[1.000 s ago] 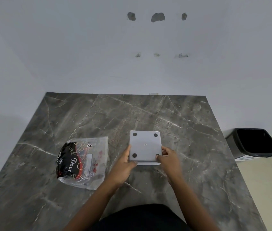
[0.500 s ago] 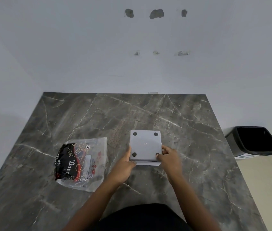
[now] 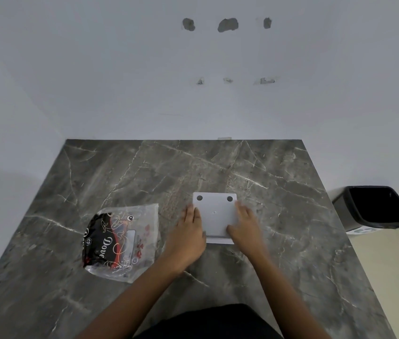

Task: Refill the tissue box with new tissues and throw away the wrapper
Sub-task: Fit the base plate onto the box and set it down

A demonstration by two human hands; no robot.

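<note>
Both bare forearms are stretched forward from the lower edge of the view, converging slightly. The left hand (image 3: 188,234) is laid palm down, fingers extended forward and held together, its thumb side turned toward the right hand (image 3: 243,225). The right hand is likewise flattened, fingers pointed forward, thumb angled inward toward the left hand. A gap is kept between the two hands.

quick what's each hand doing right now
Left hand: open, fingers against the tissue box left side.
Right hand: open, resting on the box's right side.
</note>
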